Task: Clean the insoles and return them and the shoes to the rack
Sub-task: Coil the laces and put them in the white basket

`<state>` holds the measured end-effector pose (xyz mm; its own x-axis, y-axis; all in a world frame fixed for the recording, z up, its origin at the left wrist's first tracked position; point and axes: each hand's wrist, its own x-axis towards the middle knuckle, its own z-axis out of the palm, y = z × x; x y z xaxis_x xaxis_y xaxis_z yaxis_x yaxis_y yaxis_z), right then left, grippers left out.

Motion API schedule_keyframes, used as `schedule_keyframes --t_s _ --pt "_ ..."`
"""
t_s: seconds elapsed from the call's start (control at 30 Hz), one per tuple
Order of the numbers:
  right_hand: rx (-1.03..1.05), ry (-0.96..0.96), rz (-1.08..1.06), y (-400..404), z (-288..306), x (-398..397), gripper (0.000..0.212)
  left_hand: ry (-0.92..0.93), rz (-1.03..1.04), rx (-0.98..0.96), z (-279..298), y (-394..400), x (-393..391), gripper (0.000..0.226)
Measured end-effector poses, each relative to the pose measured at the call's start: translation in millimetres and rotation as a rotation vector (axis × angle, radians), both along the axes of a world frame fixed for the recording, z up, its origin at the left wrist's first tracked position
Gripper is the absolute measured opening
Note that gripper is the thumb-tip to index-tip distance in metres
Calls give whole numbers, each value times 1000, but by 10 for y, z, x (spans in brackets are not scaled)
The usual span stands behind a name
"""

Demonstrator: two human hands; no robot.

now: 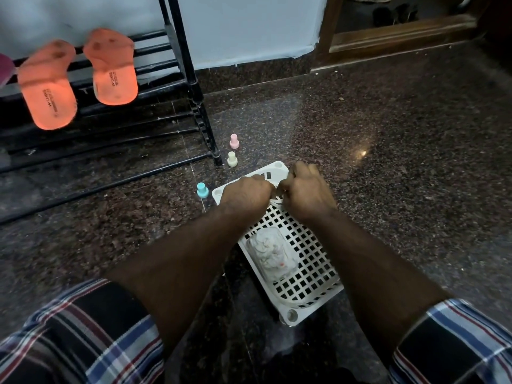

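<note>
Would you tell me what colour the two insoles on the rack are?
Orange, in the head view: left insole, right insole.

Your single head-worn view looks steeply down and forward at the dark floor [388, 162], close over your forearms; wall at the frame's top.

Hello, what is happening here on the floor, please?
A person crouches over a white perforated tray on the stone floor. The left hand and right hand are curled close together at the tray's far end; what they hold is hidden. A crumpled white cloth lies on the tray. Two orange insoles already rest on the black rack. Three small pastel pegs stand nearby.
</note>
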<state>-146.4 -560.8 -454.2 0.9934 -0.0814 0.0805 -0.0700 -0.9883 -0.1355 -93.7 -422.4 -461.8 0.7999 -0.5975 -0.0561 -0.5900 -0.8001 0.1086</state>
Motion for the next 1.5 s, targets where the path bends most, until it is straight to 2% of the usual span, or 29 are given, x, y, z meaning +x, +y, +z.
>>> schedule_keyframes --t_s 0.2,0.57,0.73,1.07,1.23,1.33,1.5 --pt "-92 45 -21 -14 -2 7 24 13 -7 -11 -7 1 11 25" --pt "24 74 -23 -28 34 -31 31 -9 2 1 17 -1 -11 24" --pt "52 145 25 -30 89 -87 38 -9 15 -1 31 14 -42 26" --pt "46 129 45 -67 61 -112 23 -10 17 -49 60 32 -61 25" --pt "87 182 52 -67 74 -130 31 -5 27 -44 51 32 -71 24" --pt "74 172 47 -63 69 -134 28 13 33 -41 58 31 -82 26" --pt "65 178 23 -24 105 -114 40 31 51 -30 89 37 -80 30"
